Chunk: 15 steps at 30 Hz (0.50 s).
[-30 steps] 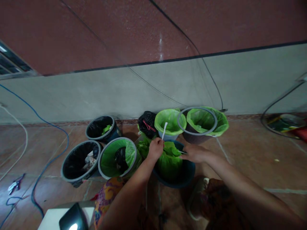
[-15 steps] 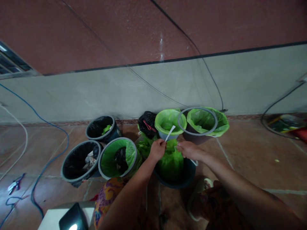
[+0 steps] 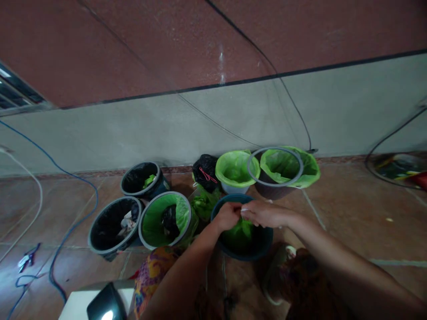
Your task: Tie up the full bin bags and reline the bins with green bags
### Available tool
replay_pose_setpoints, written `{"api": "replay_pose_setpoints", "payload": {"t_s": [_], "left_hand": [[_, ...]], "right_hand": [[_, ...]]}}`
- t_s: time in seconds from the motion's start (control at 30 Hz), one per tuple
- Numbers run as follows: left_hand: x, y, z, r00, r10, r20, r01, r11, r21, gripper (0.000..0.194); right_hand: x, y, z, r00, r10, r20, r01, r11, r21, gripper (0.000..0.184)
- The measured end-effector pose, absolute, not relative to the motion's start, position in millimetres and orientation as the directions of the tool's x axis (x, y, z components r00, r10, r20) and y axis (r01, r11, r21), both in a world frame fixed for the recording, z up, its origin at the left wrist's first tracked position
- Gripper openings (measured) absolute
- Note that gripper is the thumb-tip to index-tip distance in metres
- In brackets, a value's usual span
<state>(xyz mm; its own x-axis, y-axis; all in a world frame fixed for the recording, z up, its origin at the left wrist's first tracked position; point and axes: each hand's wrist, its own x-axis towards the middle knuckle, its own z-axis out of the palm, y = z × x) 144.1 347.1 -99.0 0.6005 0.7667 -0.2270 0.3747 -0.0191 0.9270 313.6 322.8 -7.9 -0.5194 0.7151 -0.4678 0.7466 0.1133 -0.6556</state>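
Note:
A dark teal bin (image 3: 263, 242) stands on the tiled floor right in front of me, with a bright green plastic bag (image 3: 238, 232) inside it. My left hand (image 3: 227, 216) and my right hand (image 3: 264, 213) meet over the bin, both gripping the gathered top of the green bag. A thin white tie peeks out between my fingers (image 3: 244, 210). Most of the bag sits down inside the bin.
Around it stand several bins: two black-lined (image 3: 140, 178) (image 3: 111, 226), one green-lined with a black bag inside (image 3: 165, 220), two green-lined by the wall (image 3: 236, 171) (image 3: 283, 171). A tied black bag (image 3: 205, 171) and blue cable (image 3: 71, 222) lie nearby.
My hands have come together and dropped lower over the teal bin. The green bag, bulging above the rim before, is now pulled tight, and the white strip no longer sticks up.

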Motion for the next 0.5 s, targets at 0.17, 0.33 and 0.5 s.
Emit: {"api": "replay_pose_setpoints", "payload": {"t_s": [0.17, 0.33, 0.5], "left_hand": [[144, 344, -99, 0.706, 0.652, -0.277, 0.385, -0.025, 0.923, 0.022], [143, 346, -96, 0.719, 0.653, -0.238, 0.253, 0.073, 0.965, 0.020], [143, 345, -91, 0.527, 0.795, -0.301, 0.259, 0.188, 0.947, 0.031]], "right_hand": [[327, 339, -14, -0.376, 0.822, -0.428, 0.788, 0.040, -0.615, 0.033], [331, 345, -27, -0.192, 0.897, -0.398, 0.654, -0.185, -0.733, 0.030], [336, 355, -41, 0.217, 0.939, -0.266, 0.250, -0.317, -0.915, 0.041]]}}
